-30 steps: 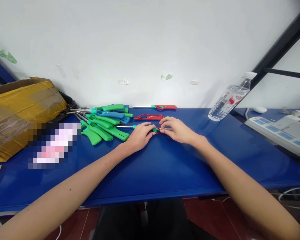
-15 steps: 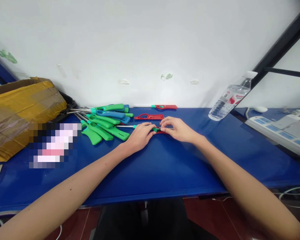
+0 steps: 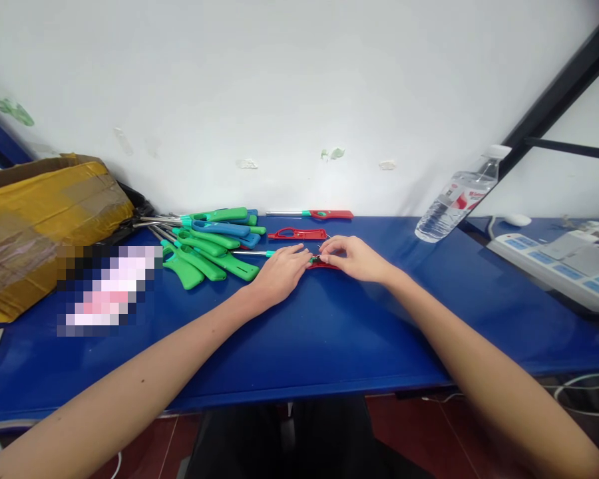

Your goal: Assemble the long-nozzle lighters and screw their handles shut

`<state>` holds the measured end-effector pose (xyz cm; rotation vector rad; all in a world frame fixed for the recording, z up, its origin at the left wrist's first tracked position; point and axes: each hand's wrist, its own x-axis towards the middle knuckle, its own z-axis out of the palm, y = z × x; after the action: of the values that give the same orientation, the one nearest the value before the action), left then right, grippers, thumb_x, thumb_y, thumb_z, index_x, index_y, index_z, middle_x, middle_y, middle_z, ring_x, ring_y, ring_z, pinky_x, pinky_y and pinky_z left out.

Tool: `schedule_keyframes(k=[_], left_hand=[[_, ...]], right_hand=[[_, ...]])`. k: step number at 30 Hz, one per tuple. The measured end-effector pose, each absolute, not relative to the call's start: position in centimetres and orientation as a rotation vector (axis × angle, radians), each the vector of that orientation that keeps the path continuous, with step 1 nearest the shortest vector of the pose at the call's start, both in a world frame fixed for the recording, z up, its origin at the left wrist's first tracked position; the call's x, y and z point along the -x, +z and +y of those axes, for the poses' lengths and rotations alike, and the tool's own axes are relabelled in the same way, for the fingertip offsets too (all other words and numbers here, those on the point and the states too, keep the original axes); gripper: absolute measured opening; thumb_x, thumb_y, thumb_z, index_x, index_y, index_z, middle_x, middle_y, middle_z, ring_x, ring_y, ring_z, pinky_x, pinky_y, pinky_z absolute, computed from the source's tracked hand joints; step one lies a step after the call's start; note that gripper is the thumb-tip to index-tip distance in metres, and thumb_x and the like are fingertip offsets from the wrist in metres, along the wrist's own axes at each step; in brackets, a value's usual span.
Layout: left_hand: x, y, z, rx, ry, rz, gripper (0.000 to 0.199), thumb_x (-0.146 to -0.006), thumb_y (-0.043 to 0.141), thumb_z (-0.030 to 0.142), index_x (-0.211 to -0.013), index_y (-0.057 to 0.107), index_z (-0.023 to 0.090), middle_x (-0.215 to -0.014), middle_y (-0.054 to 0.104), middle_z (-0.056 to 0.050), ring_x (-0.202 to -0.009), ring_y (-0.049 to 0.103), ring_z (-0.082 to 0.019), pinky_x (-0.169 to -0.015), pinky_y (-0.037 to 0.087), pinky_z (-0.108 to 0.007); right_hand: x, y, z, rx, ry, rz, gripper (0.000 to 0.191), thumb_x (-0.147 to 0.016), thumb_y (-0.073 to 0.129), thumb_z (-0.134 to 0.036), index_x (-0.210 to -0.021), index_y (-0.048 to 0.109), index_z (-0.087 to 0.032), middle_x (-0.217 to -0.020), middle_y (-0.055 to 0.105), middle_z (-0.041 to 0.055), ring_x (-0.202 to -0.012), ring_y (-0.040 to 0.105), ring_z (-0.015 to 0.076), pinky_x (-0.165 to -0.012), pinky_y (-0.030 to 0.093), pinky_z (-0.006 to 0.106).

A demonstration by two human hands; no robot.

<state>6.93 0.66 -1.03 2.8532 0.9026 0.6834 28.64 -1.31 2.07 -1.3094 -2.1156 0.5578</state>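
Note:
A utility lighter point(image 3: 320, 263) with an opened red handle lies on the blue table, its metal tube point(image 3: 252, 253) pointing left. Over its middle lies my left hand point(image 3: 282, 271), fingers closed on the lighter and covering part of the green piece. My right hand point(image 3: 352, 258) pinches at the handle's open inside; a thin wire-like part shows by its fingertips, but what the fingers hold is hidden. Just behind the hands rests a loose red handle half point(image 3: 299, 234). Farther back, along the wall, is a whole red lighter point(image 3: 329, 214).
Several green and blue lighters point(image 3: 214, 243) are piled to the left. Beyond them stands a taped cardboard box point(image 3: 44, 229). A water bottle point(image 3: 454, 199) stands at the back right, near a white device with blue labels point(image 3: 564, 263). A pixelated patch covers something on the left.
My left hand's fingers have shifted slightly along the lighter, covering more of the green piece. My right fingertips have moved a little at the handle.

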Motion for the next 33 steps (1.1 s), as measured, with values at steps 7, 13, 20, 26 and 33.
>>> schedule_keyframes(k=[7, 13, 20, 26, 33], left_hand=[[-6.9, -0.8, 0.5, -2.838, 0.677, 0.888, 0.03, -0.102, 0.04, 0.019, -0.121, 0.063, 0.014, -0.129, 0.066, -0.009, -0.133, 0.052, -0.028, -0.107, 0.045, -0.045], [-6.6, -1.2, 1.1, -2.81, 0.755, 0.819, 0.032, -0.102, 0.041, 0.02, -0.125, 0.064, 0.018, -0.131, 0.066, -0.006, -0.131, 0.053, -0.027, -0.107, 0.046, -0.045], [-6.5, -1.6, 1.7, -2.788, 0.792, 0.771, 0.033, -0.102, 0.046, 0.026, -0.125, 0.066, 0.016, -0.13, 0.066, -0.009, -0.129, 0.054, -0.026, -0.109, 0.044, -0.046], [-6.5, -1.5, 1.5, -2.797, 0.801, 0.837, 0.028, -0.099, 0.053, 0.025, -0.121, 0.07, 0.02, -0.132, 0.064, -0.011, -0.128, 0.053, -0.027, -0.108, 0.045, -0.047], [-6.6, -1.6, 1.1, -2.822, 0.917, 0.885, 0.022, -0.096, 0.058, 0.024, -0.113, 0.072, 0.022, -0.111, 0.071, -0.007, -0.106, 0.064, -0.023, -0.093, 0.053, -0.039]], right_hand=[[-28.7, 2.5, -1.7, 1.311, 0.598, -2.119, 0.011, -0.082, 0.066, -0.028, -0.08, 0.073, -0.019, -0.102, 0.074, 0.0081, -0.096, 0.068, 0.023, -0.089, 0.051, 0.038], [-28.6, 2.3, -1.6, 1.325, 0.623, -2.116, 0.01, -0.083, 0.065, -0.024, -0.08, 0.073, -0.018, -0.104, 0.074, 0.0092, -0.097, 0.068, 0.0231, -0.09, 0.051, 0.039], [-28.8, 2.2, -1.3, 1.348, 0.624, -2.114, 0.01, -0.083, 0.067, -0.024, -0.079, 0.075, -0.019, -0.109, 0.073, 0.0088, -0.101, 0.068, 0.0229, -0.094, 0.05, 0.039], [-28.9, 1.9, -1.2, 1.305, 0.662, -2.185, 0.011, -0.084, 0.067, -0.025, -0.079, 0.075, -0.019, -0.111, 0.071, 0.0086, -0.1, 0.067, 0.0223, -0.091, 0.052, 0.038], [-28.8, 1.9, -1.2, 1.279, 0.629, -2.215, 0.012, -0.086, 0.062, -0.022, -0.082, 0.073, -0.019, -0.111, 0.071, 0.0081, -0.103, 0.066, 0.0225, -0.094, 0.051, 0.039]])
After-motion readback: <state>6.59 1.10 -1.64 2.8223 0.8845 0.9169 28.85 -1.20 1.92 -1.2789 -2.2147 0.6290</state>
